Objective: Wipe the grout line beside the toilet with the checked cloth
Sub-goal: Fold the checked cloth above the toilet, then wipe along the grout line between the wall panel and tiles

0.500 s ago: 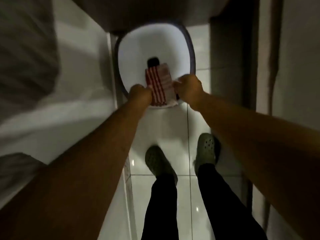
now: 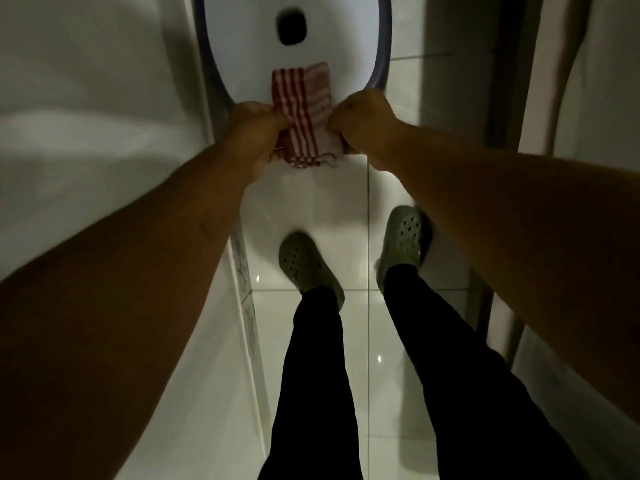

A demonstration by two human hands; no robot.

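Observation:
The red-and-white checked cloth (image 2: pixel 301 109) is folded into a narrow strip and held above the front of the white toilet bowl (image 2: pixel 346 39). My left hand (image 2: pixel 258 133) grips its left edge and my right hand (image 2: pixel 363 124) grips its right edge, both fists closed on the fabric. The bowl has a dark bluish rim and a dark drain hole (image 2: pixel 292 25). A grout line (image 2: pixel 368 209) runs along the white floor tiles from the toilet's front right toward me, between my feet.
A white tiled wall (image 2: pixel 104 98) rises close on the left. A dark door frame and pale wall (image 2: pixel 519 81) close in the right side. My two feet in green clogs (image 2: pixel 304 265) stand on the glossy floor tiles in front of the toilet.
The view has tipped down and closer, so the toilet bowl now sits higher in the frame. Both hands still hold the cloth, now bunched tighter near the bowl's front edge.

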